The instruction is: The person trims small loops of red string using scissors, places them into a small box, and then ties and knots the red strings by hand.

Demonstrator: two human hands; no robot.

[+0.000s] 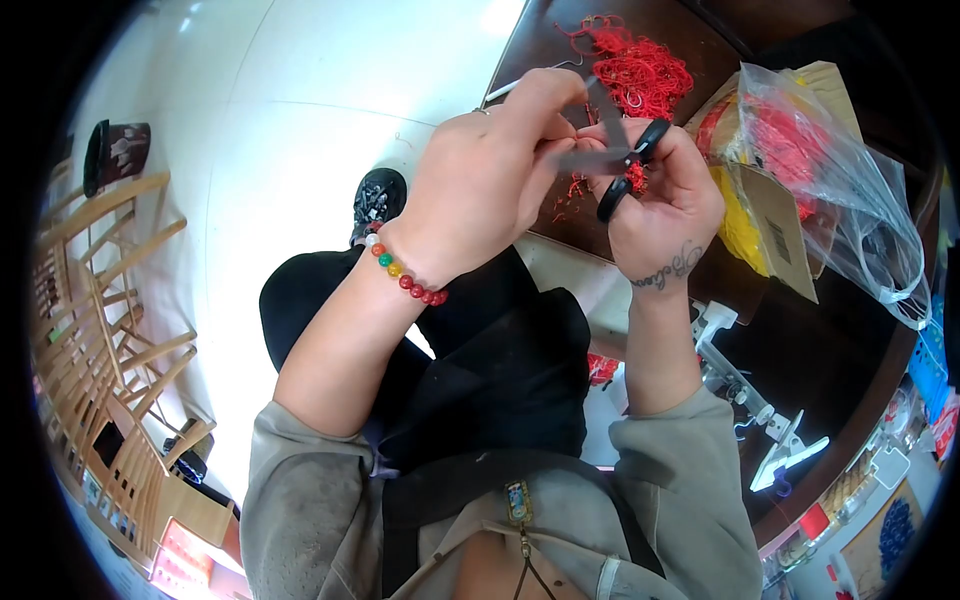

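My right hand (672, 205) has its fingers through the black loop handles of a pair of scissors (632, 158). Their grey blades are spread apart, point toward my left hand and look blurred. My left hand (485, 185), with a beaded bracelet at the wrist, is closed in a pinch just beside the blades. The fingertips of both hands nearly meet, and whatever the left one pinches is too small and hidden to make out. Beyond the hands, a tangled heap of red cord (645, 75) lies on the dark brown table (535, 50).
Right of the hands stands an open cardboard box (790, 235) with a clear plastic bag (840, 190) and red and yellow packing. A white clamp-like fixture (745, 385) runs along the table's nearer part. Wooden chairs (120, 340) stand at left on the pale floor (290, 110).
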